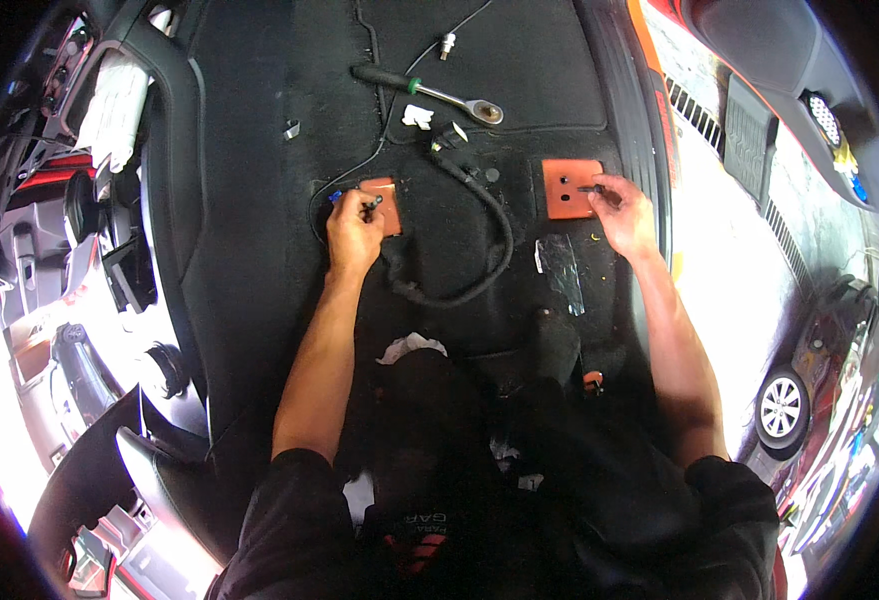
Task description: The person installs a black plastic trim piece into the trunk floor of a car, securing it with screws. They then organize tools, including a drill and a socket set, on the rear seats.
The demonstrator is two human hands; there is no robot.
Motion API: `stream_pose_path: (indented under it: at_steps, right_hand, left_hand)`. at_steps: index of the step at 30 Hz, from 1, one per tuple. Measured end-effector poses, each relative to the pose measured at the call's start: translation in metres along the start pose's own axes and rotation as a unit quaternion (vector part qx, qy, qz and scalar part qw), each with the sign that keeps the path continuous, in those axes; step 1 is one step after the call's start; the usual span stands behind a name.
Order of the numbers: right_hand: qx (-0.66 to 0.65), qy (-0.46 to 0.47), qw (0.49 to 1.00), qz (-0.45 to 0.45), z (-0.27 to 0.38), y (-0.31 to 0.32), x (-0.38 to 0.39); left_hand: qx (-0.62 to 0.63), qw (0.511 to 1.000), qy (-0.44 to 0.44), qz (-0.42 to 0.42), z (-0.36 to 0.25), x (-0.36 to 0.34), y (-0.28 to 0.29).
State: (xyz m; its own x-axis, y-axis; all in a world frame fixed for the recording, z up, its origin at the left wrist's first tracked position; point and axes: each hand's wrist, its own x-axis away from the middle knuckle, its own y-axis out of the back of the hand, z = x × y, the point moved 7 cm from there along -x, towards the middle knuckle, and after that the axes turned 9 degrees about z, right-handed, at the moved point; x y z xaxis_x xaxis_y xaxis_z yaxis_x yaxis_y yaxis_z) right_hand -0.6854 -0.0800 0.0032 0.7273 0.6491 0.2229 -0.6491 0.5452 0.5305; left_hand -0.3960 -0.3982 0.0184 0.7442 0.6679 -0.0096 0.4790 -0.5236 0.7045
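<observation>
My left hand (pixel 355 238) is closed in a pinch over the left orange mounting plate (pixel 391 212), which is set in the black carpet. A small dark bolt-like piece (pixel 374 202) shows at its fingertips. A bit of blue (pixel 335 197) lies beside the thumb side. At the right orange plate (pixel 556 205), which has dark holes in it, my right hand (pixel 627 218) is also pinched shut. It holds a short dark bolt-like piece (pixel 589 188) pointing left over the plate. The hidden fingertips leave the exact kind of both pieces unclear.
Beyond my hands lies a ratchet (pixel 439 94) with a green-ringed handle. A black wrapped cable (pixel 507 235) curves between the plates, with a clear plastic bag (pixel 559 272) near the right one. The door sill (pixel 647 120) borders the carpet at right.
</observation>
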Motion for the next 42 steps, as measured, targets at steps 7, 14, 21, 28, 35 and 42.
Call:
stream_pose_path:
  at_steps: [7,14,21,28,35,42]
  right_hand:
    - [0.055,0.070,0.995,0.051,0.050,-0.014,0.005]
    - [0.052,0.068,0.996,0.009,0.043,-0.003,0.000]
    - [0.072,0.073,0.994,0.041,0.051,-0.010,-0.007]
    - [0.134,0.107,0.983,0.068,0.054,-0.020,-0.014]
    - [0.221,0.088,0.968,0.077,0.059,-0.025,-0.018]
    - [0.284,0.042,0.955,0.070,0.064,-0.019,-0.022]
  left_hand:
    - [0.052,0.996,0.053,-0.046,0.005,-0.002,0.006]
    - [0.030,0.998,0.008,-0.058,-0.007,0.003,0.011]
    - [-0.012,0.998,-0.059,-0.008,-0.014,-0.003,0.013]
    - [0.022,0.999,0.048,-0.010,-0.001,-0.004,0.010]
    - [-0.001,0.990,0.138,0.010,0.000,-0.003,0.011]
    - [-0.030,0.996,0.063,0.055,0.007,-0.011,0.011]
